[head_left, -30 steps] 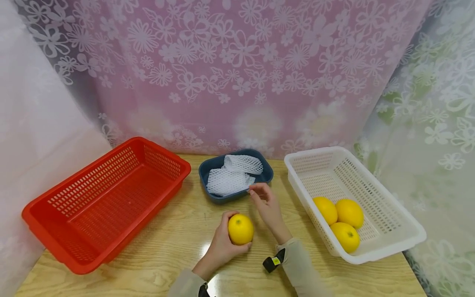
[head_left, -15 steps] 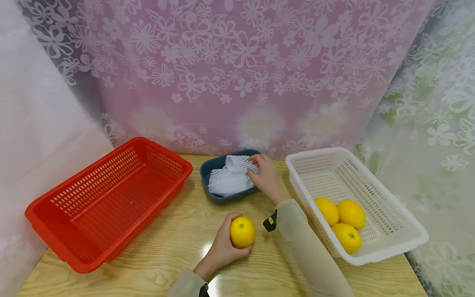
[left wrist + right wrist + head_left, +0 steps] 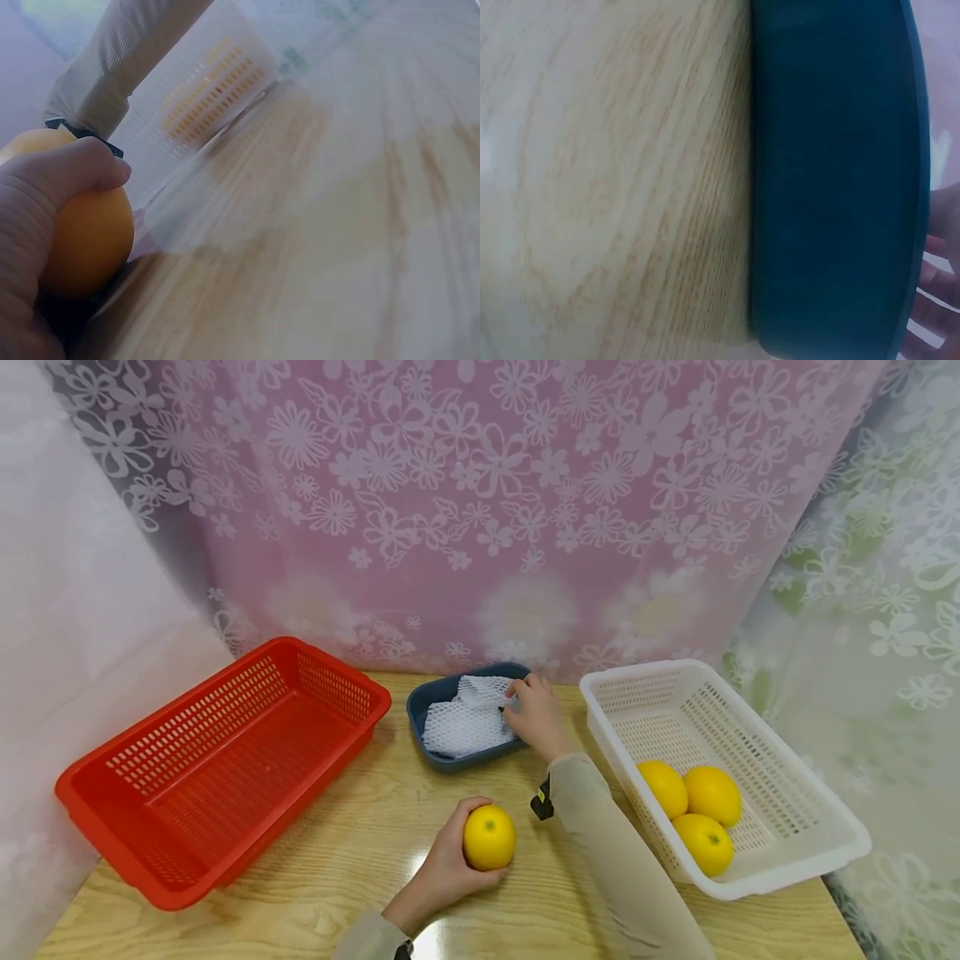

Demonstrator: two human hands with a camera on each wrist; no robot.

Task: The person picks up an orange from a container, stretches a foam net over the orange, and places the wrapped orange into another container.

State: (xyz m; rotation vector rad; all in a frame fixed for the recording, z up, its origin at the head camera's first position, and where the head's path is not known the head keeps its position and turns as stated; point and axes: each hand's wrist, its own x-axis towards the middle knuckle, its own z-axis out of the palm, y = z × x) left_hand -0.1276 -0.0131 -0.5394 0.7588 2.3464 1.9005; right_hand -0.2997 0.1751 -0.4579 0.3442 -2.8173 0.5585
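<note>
My left hand (image 3: 450, 858) grips an orange (image 3: 489, 837) over the near middle of the table, its stem-like spot facing up. In the left wrist view the thumb (image 3: 94, 165) lies across the orange (image 3: 90, 236). My right hand (image 3: 536, 714) reaches over the right side of a dark blue bin (image 3: 450, 766), thumb and fingertips at the white foam net sleeves (image 3: 461, 727) inside it. I cannot tell whether they pinch a sleeve. From the right wrist, the bin's outer wall (image 3: 836, 180) hides most of the hand, with several fingers (image 3: 937, 285) showing beyond the rim.
A red slotted basket (image 3: 225, 777) with nothing in it stands at the left. The white slotted basket (image 3: 757, 785) at the right holds three oranges (image 3: 705, 843) near its front. A pink flowered curtain (image 3: 480, 527) hangs behind the wooden table (image 3: 352, 852).
My right hand has moved forward from the blue bin's front rim to the net sleeves inside, and its thumb and fingers have drawn slightly closer together. The left hand keeps holding the orange almost in place.
</note>
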